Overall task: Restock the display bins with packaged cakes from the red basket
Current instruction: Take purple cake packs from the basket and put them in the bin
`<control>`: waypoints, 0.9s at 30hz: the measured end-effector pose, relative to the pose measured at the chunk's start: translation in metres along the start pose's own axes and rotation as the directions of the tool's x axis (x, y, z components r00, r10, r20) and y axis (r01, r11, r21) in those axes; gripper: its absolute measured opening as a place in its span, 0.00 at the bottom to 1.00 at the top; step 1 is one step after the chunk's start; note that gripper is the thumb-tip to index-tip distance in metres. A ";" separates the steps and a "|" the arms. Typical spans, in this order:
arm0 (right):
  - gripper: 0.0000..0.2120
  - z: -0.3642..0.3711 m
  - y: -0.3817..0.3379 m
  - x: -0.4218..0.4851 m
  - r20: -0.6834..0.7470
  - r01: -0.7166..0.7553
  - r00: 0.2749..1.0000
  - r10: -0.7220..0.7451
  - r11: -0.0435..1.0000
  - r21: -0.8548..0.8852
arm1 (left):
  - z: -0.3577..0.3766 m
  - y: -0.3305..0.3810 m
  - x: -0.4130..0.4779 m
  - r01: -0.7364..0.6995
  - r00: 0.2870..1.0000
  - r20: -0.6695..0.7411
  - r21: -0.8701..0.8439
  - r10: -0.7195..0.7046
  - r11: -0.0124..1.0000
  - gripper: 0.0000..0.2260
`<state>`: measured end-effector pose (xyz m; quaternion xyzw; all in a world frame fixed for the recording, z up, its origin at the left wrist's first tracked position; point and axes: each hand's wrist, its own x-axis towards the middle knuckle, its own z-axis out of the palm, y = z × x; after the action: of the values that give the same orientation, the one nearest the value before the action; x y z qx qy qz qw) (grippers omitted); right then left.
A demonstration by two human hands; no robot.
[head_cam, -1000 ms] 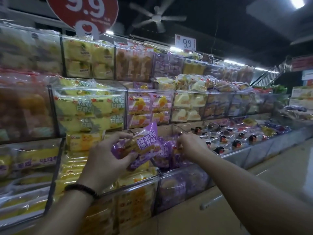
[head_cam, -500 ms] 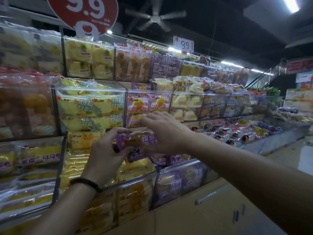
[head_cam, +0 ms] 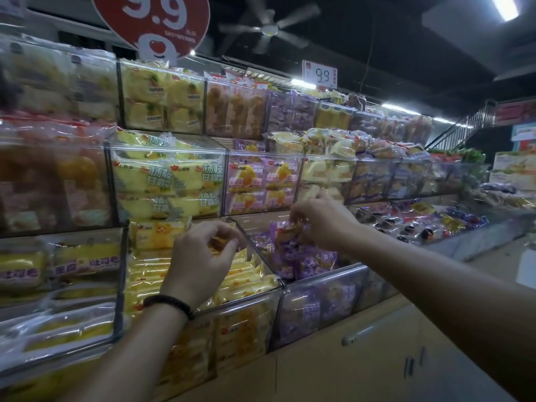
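At the lower row of clear bins, both hands are up among the packaged cakes.
Seen from the head camera, the right hand [head_cam: 322,220] pinches the top of a purple packaged cake [head_cam: 285,245], which sits at the left end of the purple-cake bin [head_cam: 324,277] against the other purple packs. The left hand [head_cam: 200,259] hovers just left of it over the yellow-cake bin [head_cam: 246,297], fingers loosely curled, gripping nothing I can make out. A dark bead bracelet [head_cam: 169,304] circles that wrist.

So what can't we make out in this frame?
Out of frame in the head view: red basket.
Hidden by its own back: whether the curled left hand holds anything.
Blurred: print on the purple cake pack the right hand grips; contents of the far-left bins.
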<state>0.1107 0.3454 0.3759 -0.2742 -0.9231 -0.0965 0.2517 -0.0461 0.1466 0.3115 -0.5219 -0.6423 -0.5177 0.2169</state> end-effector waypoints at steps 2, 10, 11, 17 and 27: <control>0.14 0.017 -0.007 0.002 0.055 0.003 0.998 -0.006 0.998 0.061 | 0.000 -0.001 0.000 0.011 1.000 0.001 0.002 -0.011 1.000 0.09; 0.15 0.078 -0.028 0.024 0.196 0.045 0.979 -0.053 0.998 0.043 | 0.004 -0.011 0.003 0.017 1.000 0.009 0.020 -0.017 1.000 0.13; 0.16 0.078 -0.027 0.026 0.235 0.043 0.970 -0.053 0.998 0.048 | 0.004 -0.011 0.002 0.021 1.000 0.015 0.019 -0.022 1.000 0.14; 0.26 0.044 -0.018 0.001 0.088 -0.027 0.996 0.010 0.980 0.198 | 0.000 -0.004 0.001 0.108 0.994 0.038 -0.080 -0.105 0.991 0.14; 0.04 0.022 -0.060 -0.147 -0.234 0.079 0.971 0.057 0.842 0.533 | -0.041 0.053 -0.023 -0.020 0.999 -0.050 -0.299 0.005 0.954 0.03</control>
<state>0.1747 0.2346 0.2784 -0.1731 -0.8771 0.1327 0.4279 -0.0009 0.0951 0.3316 -0.5402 -0.5476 -0.6201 0.1542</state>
